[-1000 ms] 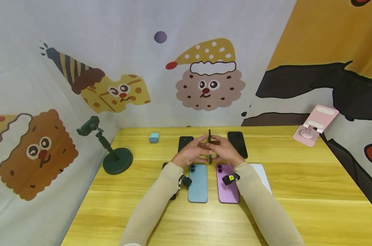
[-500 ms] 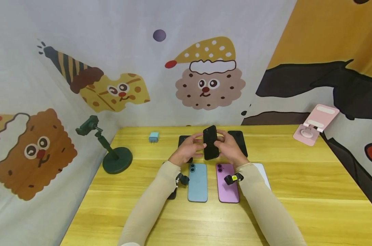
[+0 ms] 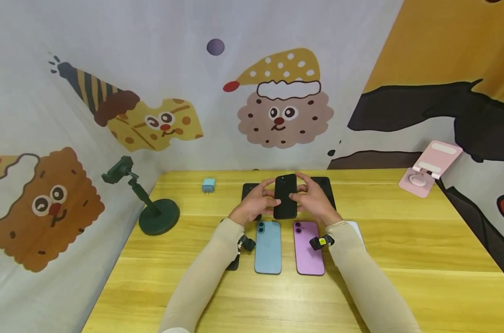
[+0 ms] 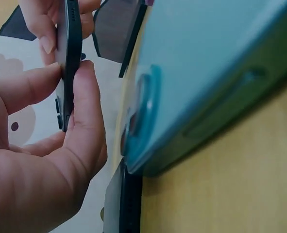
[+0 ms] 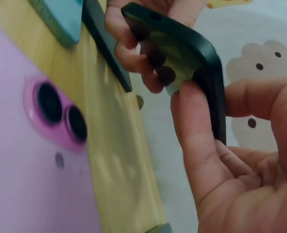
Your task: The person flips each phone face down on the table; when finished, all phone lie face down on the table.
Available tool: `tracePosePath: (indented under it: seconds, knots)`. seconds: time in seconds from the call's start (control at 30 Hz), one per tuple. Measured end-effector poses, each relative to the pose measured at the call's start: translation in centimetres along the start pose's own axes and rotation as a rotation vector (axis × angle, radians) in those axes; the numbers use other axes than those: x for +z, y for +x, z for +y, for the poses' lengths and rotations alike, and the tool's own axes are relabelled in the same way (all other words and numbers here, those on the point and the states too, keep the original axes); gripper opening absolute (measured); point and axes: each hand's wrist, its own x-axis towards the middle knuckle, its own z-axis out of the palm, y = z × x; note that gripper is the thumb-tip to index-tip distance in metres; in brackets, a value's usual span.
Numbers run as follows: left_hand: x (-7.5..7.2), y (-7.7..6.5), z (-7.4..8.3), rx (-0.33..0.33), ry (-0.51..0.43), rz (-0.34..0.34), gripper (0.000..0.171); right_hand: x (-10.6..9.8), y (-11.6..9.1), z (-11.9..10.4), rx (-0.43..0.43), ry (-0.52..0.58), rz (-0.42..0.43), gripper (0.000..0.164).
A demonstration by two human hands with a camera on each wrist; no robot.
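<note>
A black phone (image 3: 285, 198) is held up above the table between both hands, its camera back towards the head view. My left hand (image 3: 253, 202) pinches its left side between thumb and fingers. On the right edge, my right hand (image 3: 317, 201) grips it the same way. In the right wrist view, round lenses show on the phone (image 5: 213, 73); its thin edge faces the left wrist view. Nearer to me lie a light blue phone (image 3: 268, 249) and a purple phone (image 3: 310, 254), both back up.
Dark phones lie behind the left hand (image 3: 247, 188) and behind the right hand (image 3: 327, 188). Another dark phone (image 3: 233, 264) and a white phone (image 3: 355, 227) are partly covered by the forearms. Further out are a charger (image 3: 208, 185), a green stand (image 3: 159, 217) and a pink stand (image 3: 431, 162).
The black phone has turned from edge-on to showing its back to the head view, then straightened from a slight tilt. Both hands still hold it; the right one has shifted a little right.
</note>
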Motion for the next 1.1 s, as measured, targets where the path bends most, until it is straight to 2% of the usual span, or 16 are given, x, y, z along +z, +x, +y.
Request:
tracePosePath:
  seconds: [0.1, 0.33, 0.5, 0.67, 0.8, 1.1]
  knots:
    - [0.1, 0.2, -0.1, -0.005, 0.034, 0.009, 0.083, -0.3, 0.3, 0.5, -0.026, -0.077, -0.011, 0.085]
    - [0.3, 0.8, -0.1, 0.015, 0.151, 0.075, 0.082, -0.4, 1.1, 1.2, -0.045, -0.228, 0.013, 0.084]
    - [0.7, 0.9, -0.3, 0.004, 0.24, 0.117, 0.082, -0.3, 1.8, 1.9, -0.036, -0.304, 0.005, 0.083]
    - [1.1, 0.6, -0.3, -0.002, 0.303, 0.13, 0.08, 0.0, 2.1, 2.4, -0.01, -0.343, 0.013, 0.082]
    - [1.4, 0.4, -0.3, 0.002, 0.324, 0.125, 0.072, 0.1, 2.1, 2.4, 0.009, -0.347, 0.019, 0.081]
    - [1.5, 0.1, -0.2, -0.024, 0.297, 0.088, 0.065, 0.3, 2.0, 1.9, 0.063, -0.391, 0.02, 0.077]
